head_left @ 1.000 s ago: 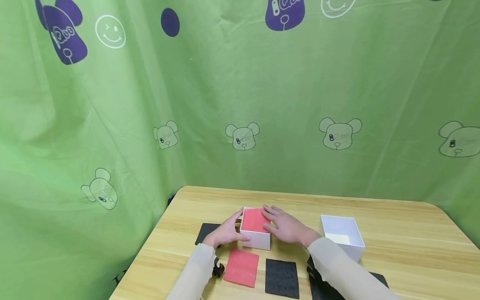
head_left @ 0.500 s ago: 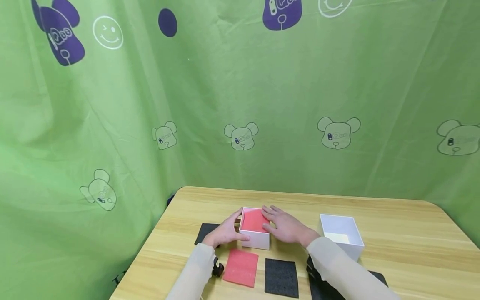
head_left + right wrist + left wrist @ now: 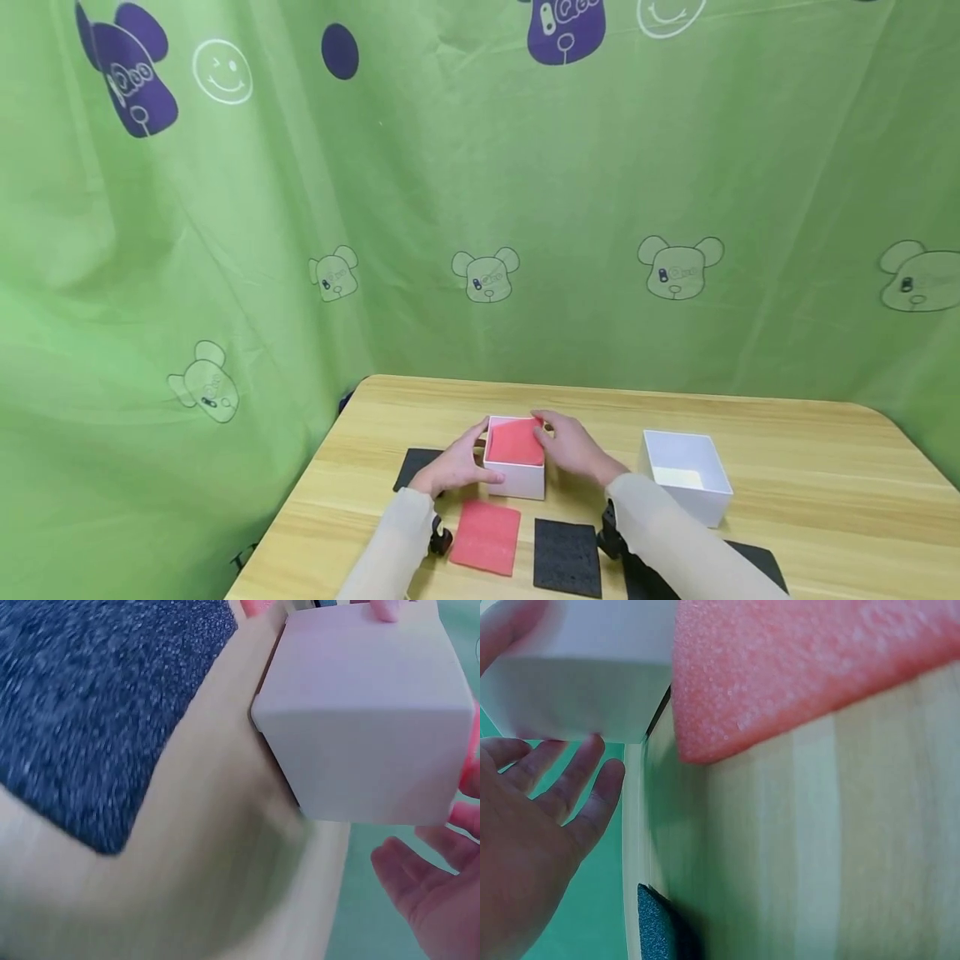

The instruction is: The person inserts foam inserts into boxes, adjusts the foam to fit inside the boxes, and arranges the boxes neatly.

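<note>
A white square box (image 3: pixel 516 482) stands on the table with a pink foam sheet (image 3: pixel 514 442) at its top. My left hand (image 3: pixel 454 465) grips the box from the left, thumb on the front wall and fingertips at the side, as the left wrist view also shows. At the box's right edge my right hand (image 3: pixel 576 448) pinches the foam sheet, which reaches the right rim and leaves a narrow gap along the left. The right wrist view shows the box's plain outer walls (image 3: pixel 367 761), with the fingers partly cut off by the frame edge. What lies under the sheet is hidden.
Before the box lie a second pink foam sheet (image 3: pixel 486 537) and a black foam sheet (image 3: pixel 567 557). More black foam (image 3: pixel 414 467) lies behind the left wrist, and a larger black piece (image 3: pixel 757 560) under the right forearm. Another white box (image 3: pixel 712 505), open-topped, stands right.
My right hand was flat on the pink sheet with fingers spread. Its fingers have drawn back to the right edge and curled in. The left hand keeps its hold.
</note>
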`<state>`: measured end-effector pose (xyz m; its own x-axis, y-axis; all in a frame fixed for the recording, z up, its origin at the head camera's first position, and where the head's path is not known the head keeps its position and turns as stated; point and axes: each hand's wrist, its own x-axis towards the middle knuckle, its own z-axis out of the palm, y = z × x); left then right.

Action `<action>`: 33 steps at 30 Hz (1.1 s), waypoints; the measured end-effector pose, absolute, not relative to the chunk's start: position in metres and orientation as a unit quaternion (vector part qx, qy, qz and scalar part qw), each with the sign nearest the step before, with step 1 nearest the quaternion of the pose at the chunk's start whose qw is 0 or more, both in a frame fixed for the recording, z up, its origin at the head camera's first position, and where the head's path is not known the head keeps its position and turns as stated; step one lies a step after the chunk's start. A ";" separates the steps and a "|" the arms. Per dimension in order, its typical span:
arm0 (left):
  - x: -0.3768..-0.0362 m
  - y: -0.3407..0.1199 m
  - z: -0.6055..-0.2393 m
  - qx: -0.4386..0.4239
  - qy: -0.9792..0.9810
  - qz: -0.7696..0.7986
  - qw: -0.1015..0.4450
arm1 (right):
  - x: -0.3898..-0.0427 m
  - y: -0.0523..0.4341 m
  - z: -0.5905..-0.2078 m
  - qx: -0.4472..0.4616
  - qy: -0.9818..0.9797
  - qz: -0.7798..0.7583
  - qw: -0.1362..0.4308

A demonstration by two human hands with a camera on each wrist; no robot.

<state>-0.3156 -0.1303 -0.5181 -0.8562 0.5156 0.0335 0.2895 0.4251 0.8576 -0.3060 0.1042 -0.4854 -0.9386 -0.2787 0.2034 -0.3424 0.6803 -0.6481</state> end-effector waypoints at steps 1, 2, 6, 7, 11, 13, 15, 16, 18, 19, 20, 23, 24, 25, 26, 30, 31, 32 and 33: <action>-0.316 -0.131 -0.518 0.243 0.837 0.477 0.117 | -0.308 0.103 -0.486 0.161 -0.915 0.369 0.041; -0.316 -0.131 -0.517 0.243 0.837 0.476 0.116 | -0.310 0.102 -0.487 0.153 -0.914 0.375 0.037; -0.315 -0.130 -0.517 0.238 0.832 0.484 0.127 | -0.313 0.102 -0.488 0.145 -0.910 0.387 0.029; -0.316 -0.130 -0.517 0.235 0.833 0.484 0.129 | -0.313 0.103 -0.488 0.147 -0.910 0.386 0.029; -0.316 -0.130 -0.517 0.231 0.839 0.478 0.123 | -0.311 0.109 -0.484 0.177 -0.912 0.370 0.020; -0.316 -0.130 -0.516 0.229 0.843 0.471 0.119 | -0.309 0.113 -0.481 0.202 -0.918 0.342 0.018; -0.315 -0.130 -0.515 0.229 0.843 0.473 0.119 | -0.306 0.118 -0.478 0.228 -0.922 0.313 0.016; -0.315 -0.130 -0.515 0.229 0.841 0.475 0.120 | -0.305 0.119 -0.476 0.239 -0.923 0.301 0.017; -0.314 -0.131 -0.515 0.224 0.842 0.476 0.121 | -0.302 0.123 -0.472 0.256 -0.926 0.276 0.019; -0.313 -0.131 -0.515 0.225 0.842 0.475 0.120 | -0.301 0.124 -0.471 0.263 -0.927 0.268 0.020; -0.313 -0.131 -0.515 0.224 0.843 0.475 0.119 | -0.300 0.125 -0.469 0.268 -0.927 0.262 0.020; -0.312 -0.131 -0.515 0.226 0.843 0.473 0.117 | -0.298 0.127 -0.467 0.279 -0.929 0.244 0.026; -0.312 -0.131 -0.515 0.227 0.843 0.474 0.118 | -0.298 0.127 -0.466 0.281 -0.929 0.238 0.028; -0.312 -0.130 -0.516 0.228 0.842 0.474 0.118 | -0.298 0.127 -0.466 0.284 -0.930 0.232 0.029; -0.312 -0.130 -0.515 0.228 0.842 0.474 0.120 | -0.298 0.128 -0.466 0.287 -0.930 0.229 0.030; -0.313 -0.130 -0.516 0.224 0.840 0.479 0.124 | -0.298 0.128 -0.467 0.288 -0.925 0.247 0.021; -0.313 -0.130 -0.516 0.224 0.839 0.480 0.124 | -0.298 0.128 -0.467 0.285 -0.924 0.254 0.019; -0.313 -0.130 -0.517 0.223 0.838 0.481 0.125 | -0.298 0.128 -0.468 0.282 -0.923 0.262 0.017; -0.314 -0.130 -0.517 0.224 0.837 0.483 0.126 | -0.298 0.128 -0.468 0.278 -0.922 0.269 0.015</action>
